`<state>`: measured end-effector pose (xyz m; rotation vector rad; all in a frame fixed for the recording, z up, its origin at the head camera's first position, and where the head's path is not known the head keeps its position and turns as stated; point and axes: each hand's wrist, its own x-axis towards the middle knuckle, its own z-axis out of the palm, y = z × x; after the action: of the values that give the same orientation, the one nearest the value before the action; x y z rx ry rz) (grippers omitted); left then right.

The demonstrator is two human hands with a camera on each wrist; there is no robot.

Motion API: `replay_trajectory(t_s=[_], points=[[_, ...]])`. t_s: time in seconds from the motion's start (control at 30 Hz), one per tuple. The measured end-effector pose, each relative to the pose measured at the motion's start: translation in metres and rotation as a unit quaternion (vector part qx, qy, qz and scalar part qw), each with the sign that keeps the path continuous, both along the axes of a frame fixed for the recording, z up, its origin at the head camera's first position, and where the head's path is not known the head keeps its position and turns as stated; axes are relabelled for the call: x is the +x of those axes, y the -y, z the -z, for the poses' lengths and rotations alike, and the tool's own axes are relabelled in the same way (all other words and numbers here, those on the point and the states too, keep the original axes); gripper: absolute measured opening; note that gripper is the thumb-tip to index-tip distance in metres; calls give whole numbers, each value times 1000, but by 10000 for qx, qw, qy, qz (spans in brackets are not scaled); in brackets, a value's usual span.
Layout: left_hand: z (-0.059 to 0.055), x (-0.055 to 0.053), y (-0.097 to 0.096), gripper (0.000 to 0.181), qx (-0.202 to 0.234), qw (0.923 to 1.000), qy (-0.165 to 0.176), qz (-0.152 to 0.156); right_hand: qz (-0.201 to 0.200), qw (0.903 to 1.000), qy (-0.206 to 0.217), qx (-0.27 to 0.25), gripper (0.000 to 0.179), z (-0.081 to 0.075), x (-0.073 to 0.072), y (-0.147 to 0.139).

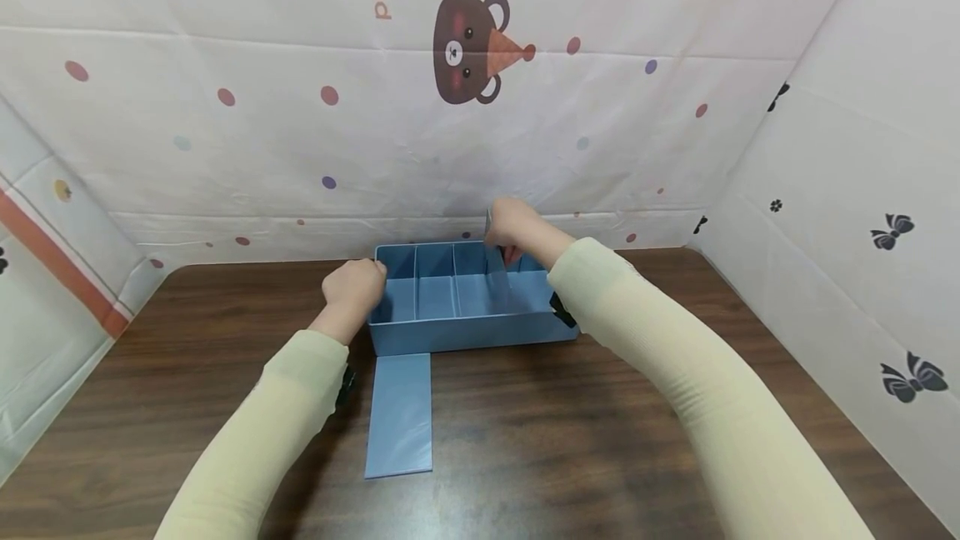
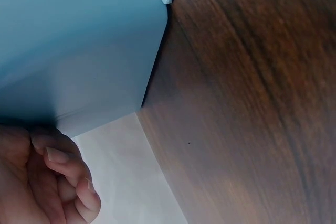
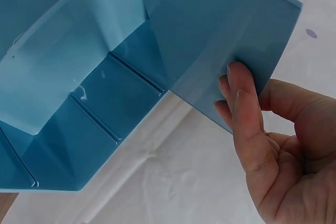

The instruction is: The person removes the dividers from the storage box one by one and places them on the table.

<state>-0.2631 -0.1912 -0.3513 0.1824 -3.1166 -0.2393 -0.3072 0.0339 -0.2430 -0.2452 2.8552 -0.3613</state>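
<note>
A blue storage box [image 1: 472,333] with thin partitions stands on the table near the back wall. My left hand [image 1: 352,286] grips the rim at its left end; in the left wrist view, curled fingers [image 2: 68,169] show against the outer wall. Between thumb and fingers, my right hand [image 1: 516,227] pinches a thin blue divider panel [image 3: 220,30]. That panel stands upright, its top above the rim and its lower part inside the box, right of the middle. Grooves for dividers run up the inner wall in the right wrist view. Whether the panel sits in a groove I cannot tell.
Another flat blue panel [image 1: 401,415] lies on the dark wooden table [image 1: 555,432], in front of the box's left end. A white printed sheet [image 1: 375,148] hangs right behind the box, and similar sheets line both sides.
</note>
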Motion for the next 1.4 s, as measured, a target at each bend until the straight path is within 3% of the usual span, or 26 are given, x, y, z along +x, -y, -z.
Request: replay_trajectory(t_s=[0.8, 0.97, 1.17, 1.4], points=[[-1, 0, 0, 40, -23, 10000, -8, 65, -5, 9999, -28, -131, 18, -15, 4, -8], [0, 0, 0, 39, -69, 9999, -16, 116, -160, 9994, 13, -297, 18, -19, 8, -13], [-1, 0, 0, 38, -86, 9998, 44, 159, -440, 9980, 76, -440, 36, -23, 16, -19], [-1, -1, 1, 39, -53, 9999, 102, 92, -805, 9910, 127, -1059, 39, -23, 30, -29]])
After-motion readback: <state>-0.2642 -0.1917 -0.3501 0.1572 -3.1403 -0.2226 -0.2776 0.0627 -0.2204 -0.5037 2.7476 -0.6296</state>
